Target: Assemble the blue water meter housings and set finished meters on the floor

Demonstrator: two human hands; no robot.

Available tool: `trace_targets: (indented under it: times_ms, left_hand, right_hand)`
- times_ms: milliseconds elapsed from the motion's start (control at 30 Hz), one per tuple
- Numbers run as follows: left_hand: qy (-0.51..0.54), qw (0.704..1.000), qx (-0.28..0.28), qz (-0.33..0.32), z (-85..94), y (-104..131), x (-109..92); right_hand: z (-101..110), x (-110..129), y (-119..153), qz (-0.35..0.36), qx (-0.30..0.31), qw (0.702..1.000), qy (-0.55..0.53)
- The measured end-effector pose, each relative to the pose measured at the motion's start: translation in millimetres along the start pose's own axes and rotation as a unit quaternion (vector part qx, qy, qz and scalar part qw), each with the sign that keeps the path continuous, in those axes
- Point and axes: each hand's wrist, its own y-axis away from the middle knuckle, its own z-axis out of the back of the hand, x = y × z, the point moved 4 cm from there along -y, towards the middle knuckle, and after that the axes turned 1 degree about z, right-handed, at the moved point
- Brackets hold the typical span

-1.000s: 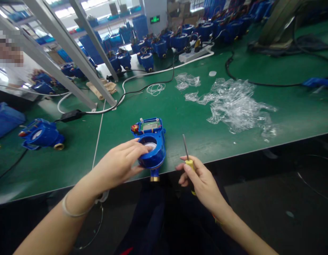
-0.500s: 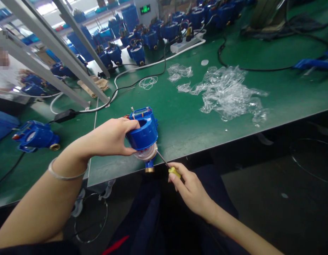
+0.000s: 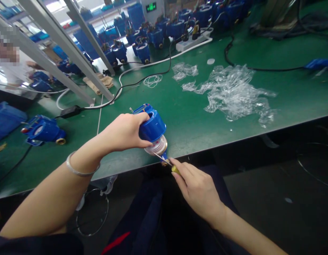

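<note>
My left hand (image 3: 129,131) grips a blue ring-shaped housing (image 3: 155,128), its thumb and fingers around the rim. Below the housing shows the pale, clear round body (image 3: 159,144) of a meter, with a brass-ended blue pipe stub under it. The housing sits tilted over that body near the table's front edge. In my right hand (image 3: 197,184) is a screwdriver with a yellow handle (image 3: 175,169). Its metal shaft points up and left, and the tip is at the lower side of the clear body. My fingers hide most of the handle.
Crumpled clear plastic (image 3: 232,92) lies on the green table (image 3: 179,117) to the right. Another blue meter (image 3: 44,130) stands at the left near a blue bin (image 3: 7,120). Cables, a power strip (image 3: 194,40), metal posts and many blue meters are behind. A person is at the far left.
The housing has tilted and moved right with my left hand, exposing more of the clear body. The screwdriver tip has shifted from the body's right side to its lower front.
</note>
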Motion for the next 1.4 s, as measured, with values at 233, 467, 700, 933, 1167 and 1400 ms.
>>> trace_targets:
  times_ms: [233, 467, 700, 933, 1167, 1400]
  left_hand:
    - [-0.001, 0.998, -0.009, 0.055, 3.6, -8.7, -12.3]
    - [-0.006, 0.998, -0.014, 0.064, 3.9, -20.3, -18.7]
    - [0.002, 0.997, -0.018, 0.075, 4.2, -25.6, -21.4]
    - [0.006, 0.995, -0.019, 0.101, 3.4, -30.1, -28.0]
    - [0.004, 0.995, -0.011, 0.097, 3.6, -28.9, -28.0]
    - [0.003, 0.996, -0.002, 0.091, 6.1, -36.1, -30.0]
  right_hand:
    - [8.1, -6.9, 7.4, 0.000, -0.041, 0.996, 0.085]
    - [1.9, -19.8, 9.5, -0.013, -0.084, 0.994, 0.073]
    - [-0.1, -27.8, 6.0, 0.007, -0.096, 0.992, 0.082]
    - [1.2, -26.5, -5.4, 0.017, -0.110, 0.989, 0.095]
    - [11.9, -27.8, -3.9, 0.044, -0.126, 0.987, 0.087]
    - [3.7, -33.2, 2.1, 0.018, -0.096, 0.989, 0.111]
